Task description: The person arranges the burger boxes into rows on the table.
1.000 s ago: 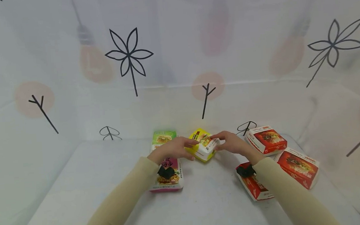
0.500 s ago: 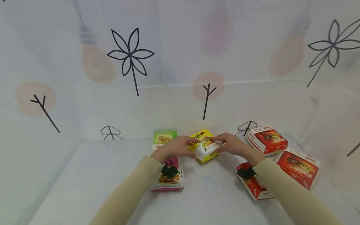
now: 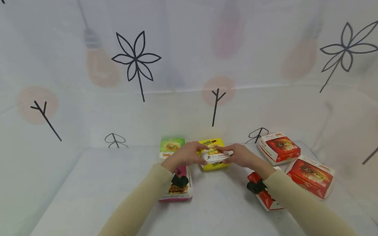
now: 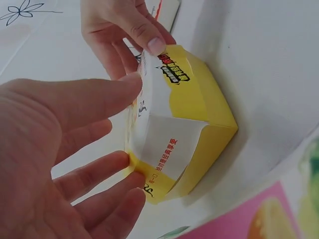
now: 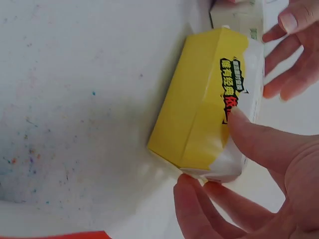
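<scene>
In the head view a yellow and white burger box (image 3: 213, 156) sits on the white table between both hands. My left hand (image 3: 186, 157) holds its left end, thumb along one edge and fingertips at the side, as the left wrist view shows on the box (image 4: 172, 129). From the other end my right hand (image 3: 242, 156) grips it. In the right wrist view the right thumb lies on the printed front of the box (image 5: 199, 112), and the fingers reach round its end corner.
Left of the yellow box lie a green box (image 3: 172, 145) and a pink box (image 3: 176, 196), partly behind the left hand. Several red boxes stand at right: one at the back (image 3: 281, 148), one farther right (image 3: 311, 177), one under the right forearm (image 3: 269, 199). A patterned white cloth (image 3: 162, 116) hangs behind.
The yellow box has turned from slanted to nearly square with the table's back edge, both hands staying at its ends. The other boxes keep their places.
</scene>
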